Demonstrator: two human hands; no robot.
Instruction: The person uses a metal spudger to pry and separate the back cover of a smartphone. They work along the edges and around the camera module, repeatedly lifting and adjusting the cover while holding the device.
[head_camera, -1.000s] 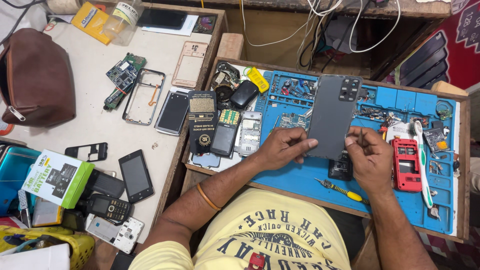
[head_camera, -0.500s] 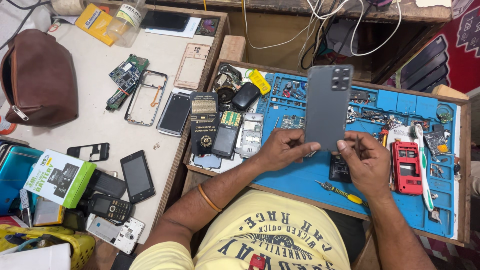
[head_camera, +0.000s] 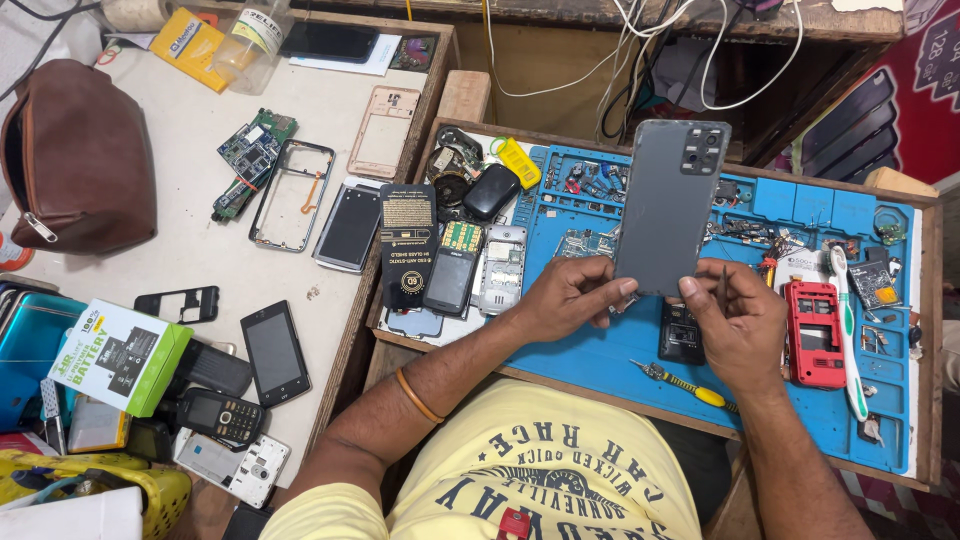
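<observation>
Inspection step, centre of frame: grey phone back cover (head_camera: 668, 205) upright above blue repair mat (head_camera: 600, 350), pinched by left hand (head_camera: 565, 297) and right hand (head_camera: 735, 320), thin tool (head_camera: 722, 290) in right fingers; next, likely careful refitting.

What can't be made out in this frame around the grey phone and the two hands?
- Front of the grey phone: head view shows only its back.
- Its lower edge: covered by fingertips of the left hand and right hand.
- Thin dark tool in the right hand: too small to identify.
- Small parts on the blue mat: too small to name.
- Black module: partly hidden by the right hand.
</observation>
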